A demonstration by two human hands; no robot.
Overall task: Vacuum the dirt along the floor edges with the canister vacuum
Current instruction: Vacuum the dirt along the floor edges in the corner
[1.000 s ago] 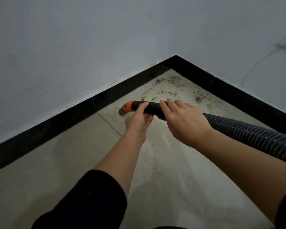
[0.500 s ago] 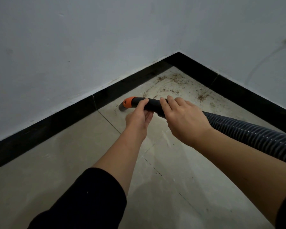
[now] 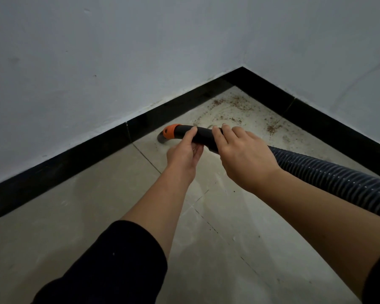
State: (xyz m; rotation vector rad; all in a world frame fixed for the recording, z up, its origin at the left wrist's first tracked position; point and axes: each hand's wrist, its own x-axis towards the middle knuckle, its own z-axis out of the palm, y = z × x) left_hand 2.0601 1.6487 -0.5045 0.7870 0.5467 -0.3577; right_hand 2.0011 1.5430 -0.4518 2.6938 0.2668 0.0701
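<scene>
Two pale grey-white plaster walls [image 3: 97,62] meet in a corner above the beige tiled floor [image 3: 86,216], and a glossy black skirting board [image 3: 75,154] runs along the foot of both. In from the right comes the dark grey ribbed vacuum hose [image 3: 327,174], feeding the black curved plastic nozzle tube [image 3: 203,134] with its orange collar [image 3: 170,131] up front. The news from the last second is that there is very little travel. The mouth of the nozzle tube looks to be down on the tile just beside the left-hand skirting board, much where it was a second ago, perhaps a shade further left. It is mostly the view that has crept closer. The grip is unchanged too. The left hand [image 3: 182,159] cradles the nozzle tube from below just behind the orange collar, thumb over the top and fingers curled underneath. The right hand [image 3: 244,159] wraps over it from above, further back towards the vacuum hose. The scattered brown crumbs of dirt [image 3: 233,108] lie in the corner beyond both hands, apart from the mouth and looking as thick as before. So the left edge here appears clean, while the main patch in the corner is not yet taken. The mouth would probably have to swing right, into that corner.
</scene>
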